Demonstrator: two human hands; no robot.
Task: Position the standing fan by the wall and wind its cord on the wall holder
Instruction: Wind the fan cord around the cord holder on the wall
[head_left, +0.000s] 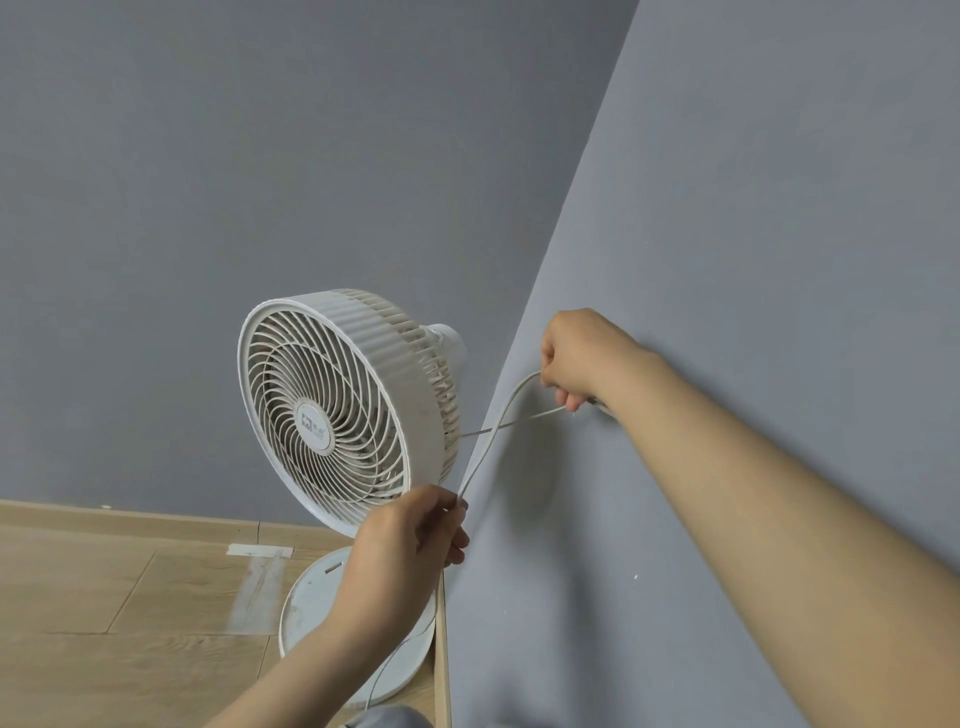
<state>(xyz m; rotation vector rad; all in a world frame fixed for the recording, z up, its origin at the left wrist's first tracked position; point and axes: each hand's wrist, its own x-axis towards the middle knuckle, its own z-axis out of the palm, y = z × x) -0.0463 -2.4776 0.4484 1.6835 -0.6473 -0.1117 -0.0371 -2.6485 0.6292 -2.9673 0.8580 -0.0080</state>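
Note:
A white standing fan (337, 410) stands in the corner on its round white base (311, 597), its grille facing left. Its pale cord (498, 421) runs in a crossed loop along the right-hand grey wall (753, 260). My right hand (576, 358) is pressed against that wall and pinches the upper end of the loop. The wall holder is hidden behind this hand. My left hand (410, 540) is lower, in front of the fan's pole, and pinches the cord's lower stretch. A thin length of cord (395, 660) hangs down over the base.
A second grey wall (208, 182) stands behind the fan. The wooden floor (104, 623) spreads to the left, with a strip of tape (260, 551) stuck near the skirting board. A grey object (387, 717) shows at the bottom edge.

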